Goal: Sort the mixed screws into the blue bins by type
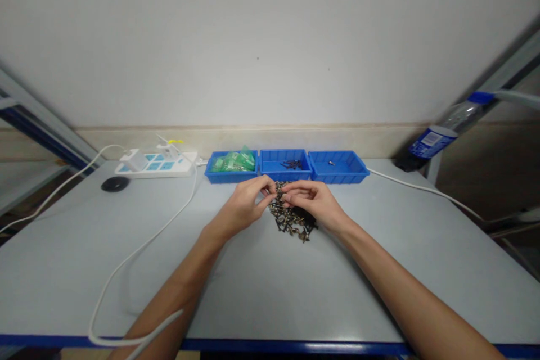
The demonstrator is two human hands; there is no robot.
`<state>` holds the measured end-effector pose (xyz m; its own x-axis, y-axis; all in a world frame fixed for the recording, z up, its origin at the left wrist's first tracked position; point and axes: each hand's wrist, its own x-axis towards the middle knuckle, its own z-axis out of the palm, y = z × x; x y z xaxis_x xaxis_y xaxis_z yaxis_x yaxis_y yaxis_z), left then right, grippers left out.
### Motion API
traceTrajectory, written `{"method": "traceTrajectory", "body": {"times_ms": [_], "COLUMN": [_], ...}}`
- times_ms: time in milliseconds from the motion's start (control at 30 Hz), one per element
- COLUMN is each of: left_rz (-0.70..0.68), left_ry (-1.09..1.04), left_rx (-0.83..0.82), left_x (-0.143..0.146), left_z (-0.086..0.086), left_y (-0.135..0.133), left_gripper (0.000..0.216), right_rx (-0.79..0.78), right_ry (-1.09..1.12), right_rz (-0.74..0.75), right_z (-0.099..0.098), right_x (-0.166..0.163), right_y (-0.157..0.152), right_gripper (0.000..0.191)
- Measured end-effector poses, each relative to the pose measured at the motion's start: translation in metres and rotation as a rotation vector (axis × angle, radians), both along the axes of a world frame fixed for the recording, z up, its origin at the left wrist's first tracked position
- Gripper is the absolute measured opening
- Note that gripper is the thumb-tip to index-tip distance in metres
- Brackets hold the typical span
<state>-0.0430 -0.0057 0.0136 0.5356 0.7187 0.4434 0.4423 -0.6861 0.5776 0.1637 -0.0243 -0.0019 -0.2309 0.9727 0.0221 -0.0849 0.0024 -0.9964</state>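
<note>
A heap of small dark metal parts (291, 220) lies on the grey table in front of three blue bins. My left hand (243, 206) and my right hand (314, 201) meet above the heap's far end. The fingertips of both hands are pinched together on a small metal part (278, 188) held between them. The middle blue bin (284, 164) holds a few dark parts. In the right blue bin (338, 166) there is one small piece. Green packets fill the left blue bin (230, 164).
A white power strip (156, 163) with plugs sits at the back left, and its white cable (139, 250) loops to the table's front edge. A black round disc (115, 183) lies near it. A plastic bottle (442, 134) leans at the back right beside another white cable (422, 188).
</note>
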Motion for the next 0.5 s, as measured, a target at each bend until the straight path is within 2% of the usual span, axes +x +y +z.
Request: {"method": "traceTrajectory", "body": {"times_ms": [100,233,300,500], "left_rz": [0.027,0.039,0.037,0.032], "left_ry": [0.09,0.263,0.316,0.353], "left_rx": [0.01,-0.018,-0.018,0.008], "left_x": [-0.006,-0.013,-0.014,-0.009], "left_z": [-0.003,-0.014,-0.019,-0.023], "left_y": [0.004,0.01,0.011,0.008], "left_gripper": [0.008,0.007,0.003,0.008], "right_rx": [0.008,0.06,0.063,0.044], "right_ry": [0.05,0.199,0.226,0.166], "right_rz": [-0.1,-0.159,-0.149,-0.128], "right_z": [-0.001,0.001,0.003,0.005], "right_x": [0.001,0.003,0.004,0.006], "right_y": [0.003,0.005,0.006,0.004], "right_gripper": [0.029,0.06,0.068,0.053]}}
